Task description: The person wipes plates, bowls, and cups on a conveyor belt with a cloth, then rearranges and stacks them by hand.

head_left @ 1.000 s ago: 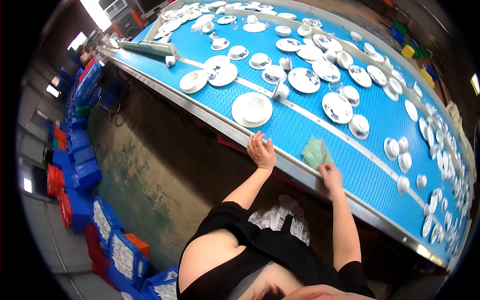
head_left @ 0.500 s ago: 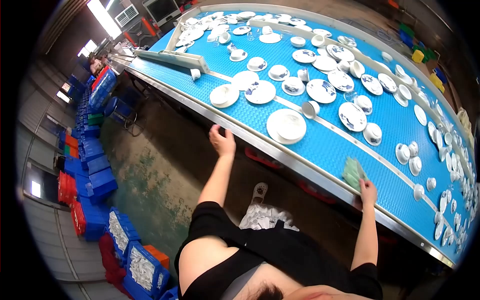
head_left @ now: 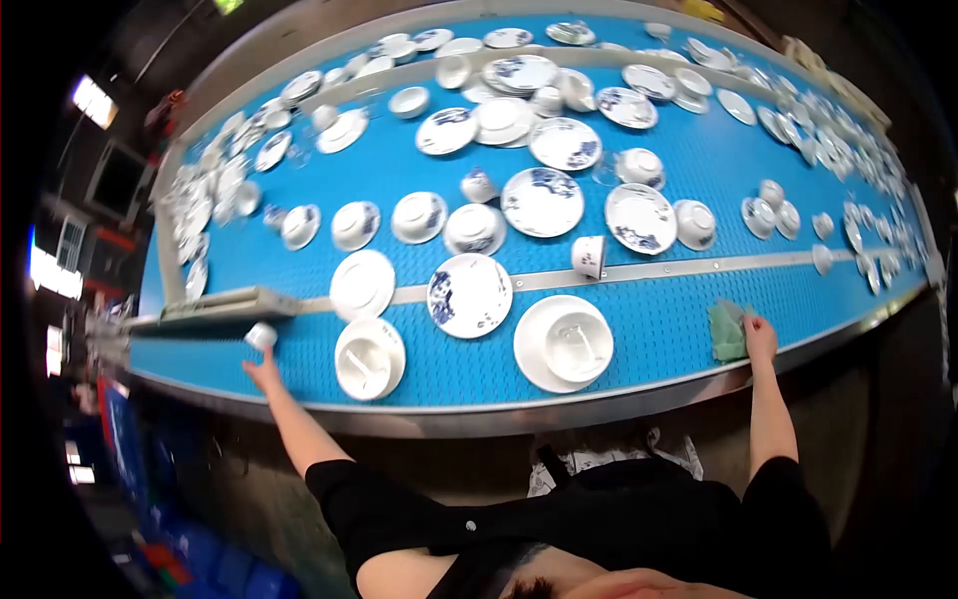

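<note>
My left hand [head_left: 262, 373] reaches over the near edge at the left. Its thumb and fingers are apart, with the fingertips at a small white cup [head_left: 260, 336]; a firm hold does not show. On the right, my right hand [head_left: 760, 337] pinches a crumpled pale green cloth [head_left: 728, 333] just above the blue belt [head_left: 659, 319]. Between my hands lie a white bowl on a plate [head_left: 564, 346], another white bowl [head_left: 365, 361] on a plate and a blue-patterned plate [head_left: 469, 297]. A patterned cup [head_left: 589, 257] lies tipped by the metal strip [head_left: 684, 269].
Many plates, bowls and cups lie across the belt, with crowded dishes [head_left: 205, 195] at the far left. A low divider [head_left: 215, 309] stands beyond my left hand. A metal rail [head_left: 479, 422] edges the belt before me. Blue crates [head_left: 200, 549] stand at lower left.
My left hand has moved from beside the rail over the belt to the small white cup. My view has turned right. The green cloth stays in my right hand.
</note>
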`<state>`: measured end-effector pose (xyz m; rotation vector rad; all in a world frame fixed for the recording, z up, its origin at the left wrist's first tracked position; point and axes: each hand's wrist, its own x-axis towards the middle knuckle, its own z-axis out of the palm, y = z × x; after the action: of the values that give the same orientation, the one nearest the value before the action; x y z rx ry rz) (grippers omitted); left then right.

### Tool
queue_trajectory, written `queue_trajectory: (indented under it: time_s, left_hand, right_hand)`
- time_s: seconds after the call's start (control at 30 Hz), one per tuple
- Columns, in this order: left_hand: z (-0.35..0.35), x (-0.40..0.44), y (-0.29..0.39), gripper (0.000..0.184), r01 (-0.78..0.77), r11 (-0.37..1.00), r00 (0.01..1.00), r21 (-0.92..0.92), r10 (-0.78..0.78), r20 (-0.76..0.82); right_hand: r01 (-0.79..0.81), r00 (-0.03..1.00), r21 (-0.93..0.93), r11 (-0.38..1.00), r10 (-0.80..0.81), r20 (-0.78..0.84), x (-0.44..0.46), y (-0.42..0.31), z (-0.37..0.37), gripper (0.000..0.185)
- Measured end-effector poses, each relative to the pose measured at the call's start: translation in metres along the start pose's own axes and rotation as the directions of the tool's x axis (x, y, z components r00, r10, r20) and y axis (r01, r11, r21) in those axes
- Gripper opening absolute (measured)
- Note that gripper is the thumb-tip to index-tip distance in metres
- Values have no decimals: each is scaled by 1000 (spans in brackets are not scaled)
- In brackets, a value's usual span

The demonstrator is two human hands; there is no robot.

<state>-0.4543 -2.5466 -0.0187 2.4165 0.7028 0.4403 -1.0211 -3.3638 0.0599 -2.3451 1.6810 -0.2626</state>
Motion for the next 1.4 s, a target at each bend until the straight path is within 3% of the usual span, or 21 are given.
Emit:
queue_trajectory:
  time_s: [0.03, 0.07, 0.13, 0.17, 0.23, 0.3, 0.37, 0.43, 0.5, 0.63, 0.73, 0.77, 0.83, 0.87, 0.93, 0.97, 1.1, 1.23, 1.3, 1.4]
  left_hand:
    - [21, 5, -7, 86, -14, 961, 1000, -278, 20, 19]
    - [25, 3, -2, 62, -89, 910, 974, -405, 165, 156]
    - [41, 0, 8, 42, -115, 921, 970, -372, 185, 159]
    - [40, -10, 27, 42, -123, 920, 966, -371, 197, 169]
    - [20, -52, 63, 35, -163, 985, 981, -55, 167, 96]
    - [-5, -103, 95, 30, -243, 945, 959, -217, 267, 90]
    - [-40, -164, 141, 24, -449, 863, 860, -230, 488, 151]
    - [-51, -218, 174, 19, -635, 706, 691, -313, 700, 179]
    - [-51, -271, 218, 21, -740, 577, 517, -346, 817, 257]
    - [-3, -348, 276, 27, -903, 286, 203, -320, 942, 268]
    - [37, -379, 293, 43, -930, 227, 121, -290, 932, 343]
    - [37, -392, 301, 43, -932, 219, 114, -289, 933, 340]
    - [38, -427, 316, 78, -792, 425, 304, -439, 897, 321]
    - [40, -437, 318, 78, -794, 420, 295, -440, 899, 324]
    - [47, -458, 315, 113, -711, 508, 248, -486, 828, 503]
    - [49, -469, 316, 124, -774, 550, 308, -316, 761, 571]
    - [69, -482, 333, 122, -753, 614, 363, -237, 688, 628]
    - [108, -482, 353, 116, -761, 582, 373, -286, 754, 540]
    - [130, -486, 365, 111, -816, 558, 470, -150, 791, 391]
    - [120, -506, 419, 91, -742, 658, 627, 127, 616, 476]
  right_hand:
    - [-33, 999, -15, 999, 33, -14, 4, 6, 0, 41]
    - [-43, 998, -24, 999, 43, -37, 10, 12, 2, 41]
    - [-74, 995, -33, 997, 72, -64, 12, 14, -5, 41]
    - [-97, 995, -34, 995, 96, -43, 12, 10, -11, 41]
    - [-119, 993, -36, 992, 118, -20, 22, 13, -14, 41]
    - [-131, 991, -32, 991, 130, -28, 31, 29, -13, 42]
    - [-120, 991, -23, 993, 118, -60, 38, 45, -14, 42]
    - [-96, 992, -24, 995, 94, -82, 46, 56, -20, 42]
    - [-128, 991, -47, 991, 127, -36, 57, 63, -26, 42]
    - [-157, 987, -43, 987, 156, -30, 76, 84, -34, 41]
    - [-181, 983, -36, 983, 181, -10, 88, 97, -42, 41]
    - [-180, 984, -21, 983, 180, -12, 93, 103, -44, 40]
    - [-190, 982, -3, 982, 190, -14, 101, 113, -47, 40]
    - [-182, 983, -2, 983, 182, -19, 105, 118, -49, 40]
    - [-183, 983, 2, 983, 183, -28, 113, 127, -52, 40]
    - [-179, 983, 10, 984, 179, -26, 118, 133, -53, 39]
    - [-156, 988, 13, 988, 156, -7, 136, 158, -53, 37]
    - [-122, 992, 9, 992, 122, 28, 154, 179, -58, 38]
    - [-72, 997, 7, 997, 71, 28, 161, 188, -60, 38]
    - [-70, 992, -9, 998, 70, 109, 173, 203, -66, 41]
